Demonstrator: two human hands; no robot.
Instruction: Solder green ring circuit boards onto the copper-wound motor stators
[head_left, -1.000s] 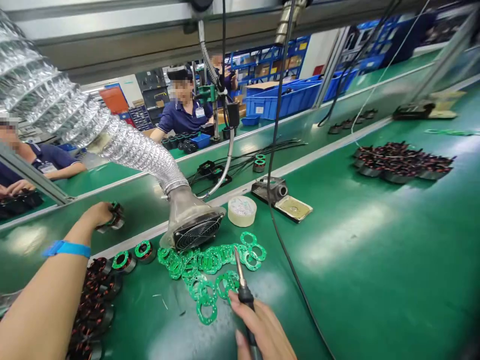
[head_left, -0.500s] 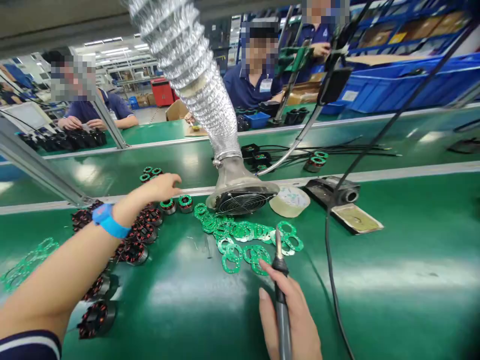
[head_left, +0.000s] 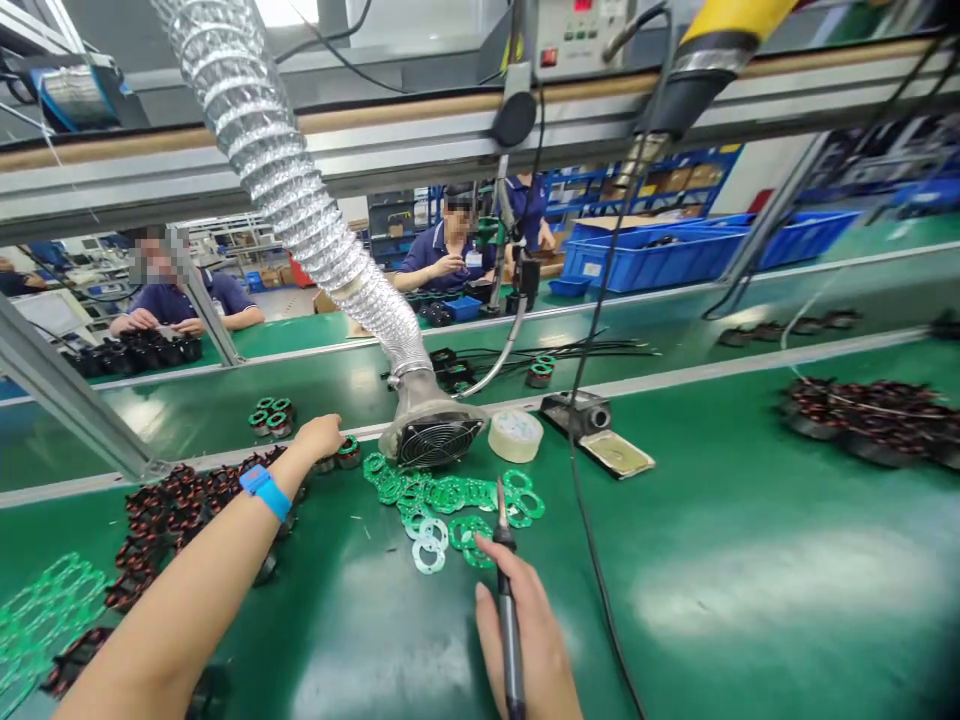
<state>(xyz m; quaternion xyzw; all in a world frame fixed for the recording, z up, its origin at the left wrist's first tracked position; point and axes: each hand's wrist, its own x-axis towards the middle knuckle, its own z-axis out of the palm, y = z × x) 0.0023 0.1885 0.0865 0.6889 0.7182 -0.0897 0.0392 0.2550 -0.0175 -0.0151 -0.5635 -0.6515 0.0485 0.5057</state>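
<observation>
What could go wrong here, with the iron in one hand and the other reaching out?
1. The right hand holds the soldering iron with its tip right over the green rings; a small slip could scorch one.
2. The left hand reaches to a stator across the stator pile; the forearm may knock some.
3. The black cable lies loose beside the right hand and could snag.
</observation>
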